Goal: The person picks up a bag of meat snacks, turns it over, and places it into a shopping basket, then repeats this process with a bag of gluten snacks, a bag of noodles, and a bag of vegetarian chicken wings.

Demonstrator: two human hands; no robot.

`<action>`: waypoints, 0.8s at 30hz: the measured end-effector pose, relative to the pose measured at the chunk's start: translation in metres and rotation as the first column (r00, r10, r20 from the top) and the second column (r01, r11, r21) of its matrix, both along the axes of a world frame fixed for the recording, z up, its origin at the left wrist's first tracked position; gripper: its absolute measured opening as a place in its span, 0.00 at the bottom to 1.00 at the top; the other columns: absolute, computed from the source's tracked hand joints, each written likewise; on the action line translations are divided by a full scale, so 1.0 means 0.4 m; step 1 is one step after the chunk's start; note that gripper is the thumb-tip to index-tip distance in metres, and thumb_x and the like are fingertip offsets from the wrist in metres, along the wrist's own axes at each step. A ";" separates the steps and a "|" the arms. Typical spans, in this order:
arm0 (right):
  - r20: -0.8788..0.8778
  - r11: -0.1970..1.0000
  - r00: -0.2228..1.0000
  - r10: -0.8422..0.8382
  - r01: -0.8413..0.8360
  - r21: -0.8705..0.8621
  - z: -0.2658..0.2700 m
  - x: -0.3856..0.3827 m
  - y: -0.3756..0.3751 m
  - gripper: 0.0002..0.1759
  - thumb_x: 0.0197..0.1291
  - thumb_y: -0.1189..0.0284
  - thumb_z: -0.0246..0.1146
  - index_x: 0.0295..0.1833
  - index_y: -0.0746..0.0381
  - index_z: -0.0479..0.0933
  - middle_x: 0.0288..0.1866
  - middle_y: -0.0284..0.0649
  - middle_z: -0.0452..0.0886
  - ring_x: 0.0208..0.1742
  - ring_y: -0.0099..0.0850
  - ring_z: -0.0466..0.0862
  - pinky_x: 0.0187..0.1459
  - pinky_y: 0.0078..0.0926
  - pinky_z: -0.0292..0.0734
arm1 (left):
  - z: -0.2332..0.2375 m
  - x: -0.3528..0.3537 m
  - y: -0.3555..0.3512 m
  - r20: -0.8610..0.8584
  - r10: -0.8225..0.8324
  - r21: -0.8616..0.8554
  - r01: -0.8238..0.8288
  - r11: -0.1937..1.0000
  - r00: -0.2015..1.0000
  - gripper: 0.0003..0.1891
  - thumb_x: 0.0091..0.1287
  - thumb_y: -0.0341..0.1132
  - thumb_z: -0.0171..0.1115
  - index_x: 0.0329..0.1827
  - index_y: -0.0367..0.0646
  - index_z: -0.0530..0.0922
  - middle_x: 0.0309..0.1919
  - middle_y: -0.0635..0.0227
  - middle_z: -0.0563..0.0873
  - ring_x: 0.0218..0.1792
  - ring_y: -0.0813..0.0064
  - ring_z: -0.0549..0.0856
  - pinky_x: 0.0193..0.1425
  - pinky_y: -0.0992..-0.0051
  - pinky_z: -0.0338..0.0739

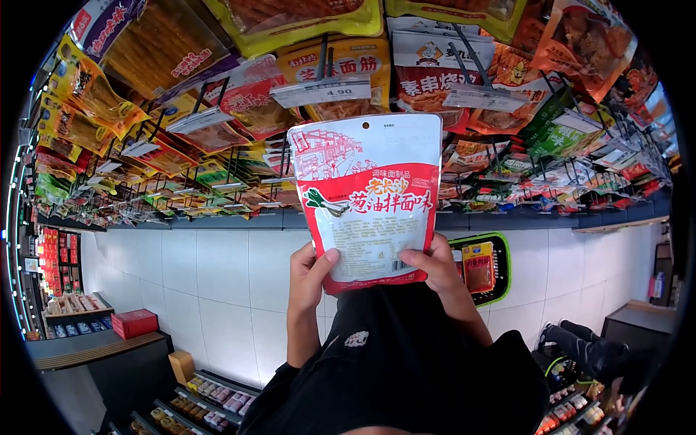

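Both my hands hold up a red and white snack bag (pixel 373 232) by its lower corners, its printed side facing me. My left hand (pixel 310 270) grips the left corner with the thumb on the front. At the right corner, my right hand (pixel 433 267) does the same, thumb pressed near the barcode. The bag is upright, with a hang hole at its top and a drawing of green onions on its left side. Beyond its upper edge hang packaged snacks, including a red and white bag (pixel 438 76). The fingers behind the bag are hidden.
A black shopping basket with a green rim (pixel 507 261) stands on the tiled floor (pixel 217 290), holding a yellow-orange packet (pixel 478 268). Price tags (pixel 322 93) stick out from the hooks ahead. A person in dark clothes (pixel 591 351) is at lower right. Low shelves (pixel 206 395) stand behind at left.
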State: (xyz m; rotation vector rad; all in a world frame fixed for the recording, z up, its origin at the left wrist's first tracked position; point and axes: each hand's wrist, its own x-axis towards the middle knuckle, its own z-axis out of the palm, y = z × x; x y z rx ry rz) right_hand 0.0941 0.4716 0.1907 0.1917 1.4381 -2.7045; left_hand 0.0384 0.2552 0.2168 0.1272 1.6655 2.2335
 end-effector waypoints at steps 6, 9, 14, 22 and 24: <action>-0.015 0.999 0.999 0.046 -0.046 0.003 0.008 -0.021 -0.006 0.17 0.54 0.78 0.63 0.51 0.68 0.74 0.46 0.38 0.81 0.46 0.24 0.79 0.50 0.23 0.73 | 0.017 -0.004 -0.007 0.036 0.042 0.009 -0.042 0.999 0.998 0.14 0.64 0.32 0.58 0.47 0.30 0.77 0.41 0.61 0.83 0.42 0.77 0.80 0.48 0.77 0.72; -0.012 0.998 0.998 0.058 -0.058 0.010 0.006 -0.025 -0.006 0.17 0.55 0.78 0.63 0.51 0.68 0.74 0.46 0.38 0.81 0.45 0.24 0.79 0.49 0.24 0.73 | 0.024 -0.006 -0.008 0.048 0.041 0.010 -0.041 0.999 0.998 0.14 0.64 0.32 0.58 0.47 0.30 0.77 0.41 0.61 0.83 0.42 0.77 0.80 0.48 0.77 0.72; 0.015 1.000 1.000 0.024 -0.024 0.008 0.005 -0.027 -0.013 0.18 0.53 0.79 0.62 0.51 0.69 0.73 0.46 0.40 0.81 0.44 0.25 0.80 0.48 0.25 0.74 | 0.021 -0.011 -0.007 0.062 0.039 0.012 -0.040 0.999 0.997 0.15 0.64 0.33 0.58 0.47 0.29 0.77 0.42 0.61 0.83 0.42 0.77 0.80 0.49 0.76 0.73; 0.040 0.999 0.999 0.024 -0.024 0.021 0.001 -0.031 -0.011 0.18 0.53 0.79 0.62 0.51 0.69 0.73 0.46 0.40 0.81 0.45 0.25 0.80 0.49 0.25 0.74 | 0.020 -0.024 -0.011 0.102 0.018 0.029 -0.021 0.999 0.995 0.15 0.64 0.32 0.57 0.48 0.29 0.76 0.42 0.60 0.83 0.42 0.77 0.80 0.49 0.76 0.73; 0.032 1.000 0.999 0.022 -0.022 0.022 0.006 -0.034 -0.012 0.18 0.54 0.80 0.62 0.51 0.69 0.73 0.46 0.40 0.81 0.45 0.25 0.80 0.49 0.25 0.74 | 0.020 -0.027 -0.011 0.104 0.018 0.036 -0.022 0.999 0.994 0.15 0.64 0.32 0.57 0.48 0.29 0.76 0.42 0.61 0.83 0.42 0.77 0.80 0.49 0.76 0.73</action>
